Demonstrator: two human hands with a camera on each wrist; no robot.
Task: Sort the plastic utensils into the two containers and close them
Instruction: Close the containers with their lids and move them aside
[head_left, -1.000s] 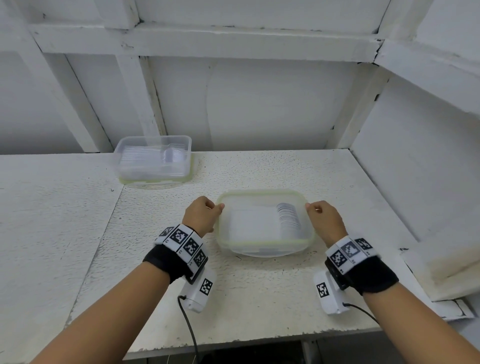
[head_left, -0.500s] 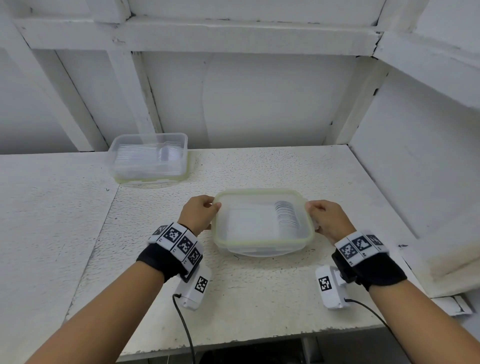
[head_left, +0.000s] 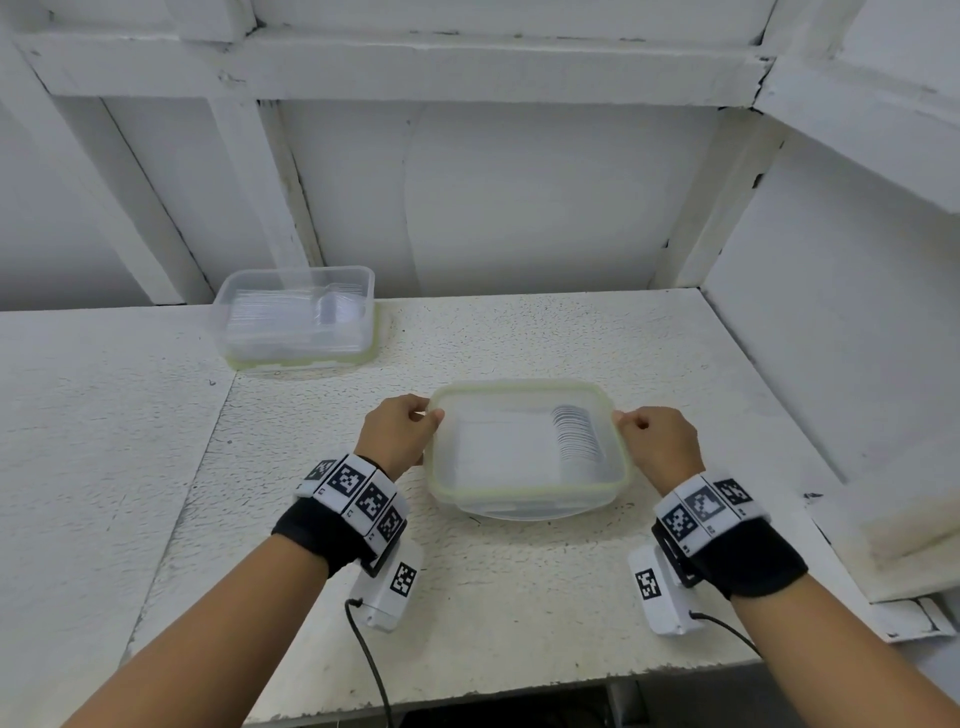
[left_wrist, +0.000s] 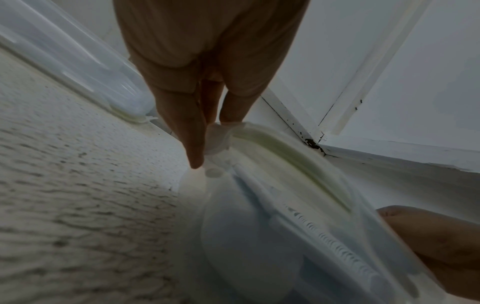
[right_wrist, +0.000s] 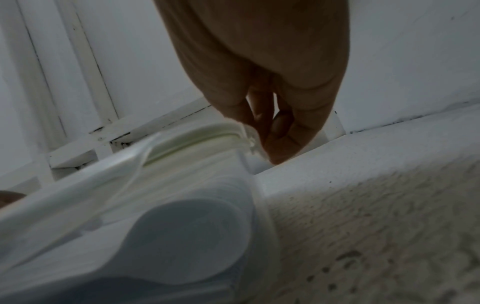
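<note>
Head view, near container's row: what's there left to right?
left hand gripping the lid's left edge → near container, lid on, stacked utensils showing through on its right side → right hand gripping the right edge.

Tabletop (head_left: 519, 597): white, rough and speckled, with a seam running front to back on its left part.
Back wall (head_left: 519, 197): white panels between white posts.
Beam (head_left: 415, 67): white, crossed overhead.
Right wall (head_left: 831, 312): plain white.
Light: soft and even.
</note>
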